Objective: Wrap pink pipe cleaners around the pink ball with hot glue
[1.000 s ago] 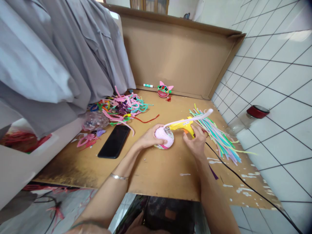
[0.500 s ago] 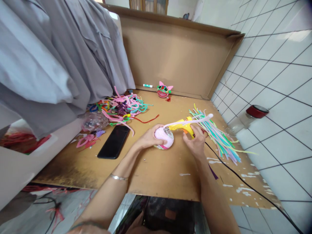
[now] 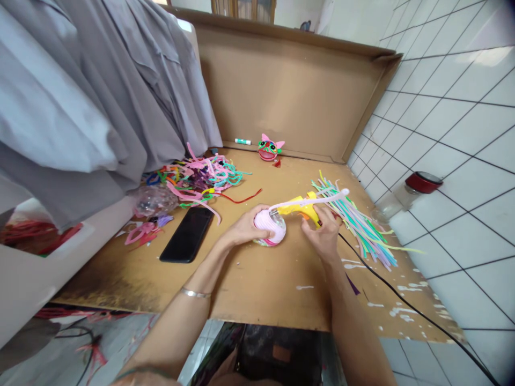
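My left hand (image 3: 250, 226) is closed around a round piece wrapped in pale pink pipe cleaner (image 3: 265, 222), near the middle of the table. A loose length of that pipe cleaner (image 3: 333, 197) stretches off to the right, above the tool. My right hand (image 3: 322, 231) grips a yellow hot glue gun (image 3: 300, 208) by its handle. Its metal nozzle points left and meets the upper part of the pink piece, by the start of the loose strand. From the handle a black cord (image 3: 396, 291) runs to the lower right.
Pastel pipe cleaners (image 3: 358, 225) lie in a bundle on the right, near a red-lidded jar (image 3: 422, 183). Left are a black phone (image 3: 186, 235) and a tangle of coloured pipe cleaners (image 3: 205, 174). A small animal-face figure (image 3: 269, 148) and a glue stick (image 3: 242, 141) sit by the cardboard wall (image 3: 281, 91).
Hardly anything differs. Both hands, the pink piece and the glue gun keep their places; the whole view has shifted very slightly.
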### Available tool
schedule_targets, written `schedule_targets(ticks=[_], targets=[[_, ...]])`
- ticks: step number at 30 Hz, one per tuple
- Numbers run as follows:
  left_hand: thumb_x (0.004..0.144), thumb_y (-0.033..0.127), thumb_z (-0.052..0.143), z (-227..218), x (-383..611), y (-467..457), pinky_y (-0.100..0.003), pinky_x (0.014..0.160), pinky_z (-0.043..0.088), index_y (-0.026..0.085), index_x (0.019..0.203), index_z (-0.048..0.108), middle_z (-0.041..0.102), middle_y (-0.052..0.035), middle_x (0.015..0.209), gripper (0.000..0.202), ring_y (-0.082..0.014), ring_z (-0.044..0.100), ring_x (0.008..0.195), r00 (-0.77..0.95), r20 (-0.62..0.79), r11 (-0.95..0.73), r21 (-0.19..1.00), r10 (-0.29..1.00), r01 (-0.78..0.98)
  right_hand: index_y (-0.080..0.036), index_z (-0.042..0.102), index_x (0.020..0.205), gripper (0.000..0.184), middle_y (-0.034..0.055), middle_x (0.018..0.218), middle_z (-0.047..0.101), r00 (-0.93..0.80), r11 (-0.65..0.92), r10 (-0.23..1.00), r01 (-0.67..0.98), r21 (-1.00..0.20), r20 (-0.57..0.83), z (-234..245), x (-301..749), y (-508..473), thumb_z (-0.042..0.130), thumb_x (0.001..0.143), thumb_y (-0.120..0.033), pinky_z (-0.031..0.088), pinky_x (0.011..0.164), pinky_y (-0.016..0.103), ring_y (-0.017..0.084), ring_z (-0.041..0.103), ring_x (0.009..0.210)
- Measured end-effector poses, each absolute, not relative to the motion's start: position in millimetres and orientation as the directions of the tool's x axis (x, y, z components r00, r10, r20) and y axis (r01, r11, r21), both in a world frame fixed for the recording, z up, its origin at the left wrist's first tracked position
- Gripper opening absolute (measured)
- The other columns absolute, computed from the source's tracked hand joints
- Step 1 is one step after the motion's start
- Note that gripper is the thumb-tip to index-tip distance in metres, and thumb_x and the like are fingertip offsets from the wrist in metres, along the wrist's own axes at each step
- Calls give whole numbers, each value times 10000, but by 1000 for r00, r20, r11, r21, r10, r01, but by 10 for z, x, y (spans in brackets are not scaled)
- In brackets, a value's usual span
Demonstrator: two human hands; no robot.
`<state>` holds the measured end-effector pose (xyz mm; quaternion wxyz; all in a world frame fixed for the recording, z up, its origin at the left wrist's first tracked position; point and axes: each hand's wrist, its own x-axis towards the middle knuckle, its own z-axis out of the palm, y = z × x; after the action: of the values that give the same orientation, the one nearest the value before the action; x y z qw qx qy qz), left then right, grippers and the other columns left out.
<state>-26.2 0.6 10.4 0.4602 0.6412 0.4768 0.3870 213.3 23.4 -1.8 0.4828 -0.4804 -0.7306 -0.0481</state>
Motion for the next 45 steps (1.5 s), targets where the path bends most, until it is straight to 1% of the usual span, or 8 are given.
schedule_targets(ticks=[7, 12, 26, 34, 38, 41, 43, 45], targets=[[545, 344, 796, 100, -265, 11, -316, 860, 522, 165, 1212, 562, 653, -34, 1053, 729, -194, 609, 925, 255, 67, -135, 956, 965, 261, -165, 667, 1070, 283, 80, 864, 672, -103, 608, 574, 718, -339, 812, -21, 2152, 243, 604, 820, -283, 532, 728, 360, 225, 645, 792], [552, 351, 805, 83, -269, 19, -312, 859, 521, 165, 1235, 548, 652, -37, 1062, 753, -192, 614, 920, 258, 65, -133, 958, 964, 254, -190, 662, 1106, 299, 86, 911, 689, -114, 607, 603, 707, -361, 790, 4, 2146, 232, 595, 828, -276, 530, 786, 376, 236, 652, 848], [542, 321, 796, 76, -274, 22, -322, 867, 520, 162, 1224, 559, 656, -42, 1070, 739, -197, 616, 927, 256, 76, -143, 956, 964, 257, -202, 672, 1086, 297, 79, 897, 695, -94, 550, 632, 753, -361, 769, -17, 2133, 232, 583, 820, -299, 504, 811, 378, 241, 642, 854], [537, 317, 800, 123, -252, -6, -311, 867, 518, 155, 1212, 553, 654, -37, 1061, 737, -194, 615, 939, 263, 50, -111, 969, 963, 221, -148, 690, 1053, 360, 110, 907, 694, -51, 533, 645, 745, -401, 763, -71, 2138, 273, 603, 766, -347, 503, 779, 395, 259, 632, 833], [526, 317, 799, 96, -248, 13, -306, 840, 522, 159, 1201, 553, 648, -30, 1030, 735, -189, 611, 909, 263, 53, -107, 975, 963, 195, -146, 695, 1054, 387, 109, 923, 696, 4, 474, 747, 698, -536, 665, -90, 2146, 309, 583, 757, -367, 503, 794, 383, 250, 620, 842], [525, 334, 803, 69, -257, 28, -307, 841, 517, 153, 1204, 548, 637, -31, 1019, 748, -187, 602, 899, 264, 63, -121, 970, 962, 211, -156, 699, 1043, 398, 104, 934, 705, 82, 361, 832, 671, -648, 549, -129, 2176, 365, 559, 746, -382, 494, 818, 392, 255, 614, 853], [531, 332, 800, 68, -258, 22, -310, 856, 517, 162, 1210, 543, 636, -29, 1033, 745, -188, 602, 911, 266, 65, -128, 966, 962, 226, -153, 707, 1000, 383, 104, 910, 704, 137, 248, 875, 695, -675, 464, -165, 2207, 400, 545, 740, -382, 487, 804, 388, 258, 610, 836], [539, 323, 794, 82, -251, 4, -313, 862, 521, 172, 1211, 541, 640, -25, 1041, 734, -187, 607, 913, 271, 60, -126, 964, 961, 234, -146, 709, 981, 375, 110, 899, 693, 202, 117, 893, 758, -642, 401, -205, 2241, 422, 544, 738, -380, 479, 780, 374, 262, 604, 835]])
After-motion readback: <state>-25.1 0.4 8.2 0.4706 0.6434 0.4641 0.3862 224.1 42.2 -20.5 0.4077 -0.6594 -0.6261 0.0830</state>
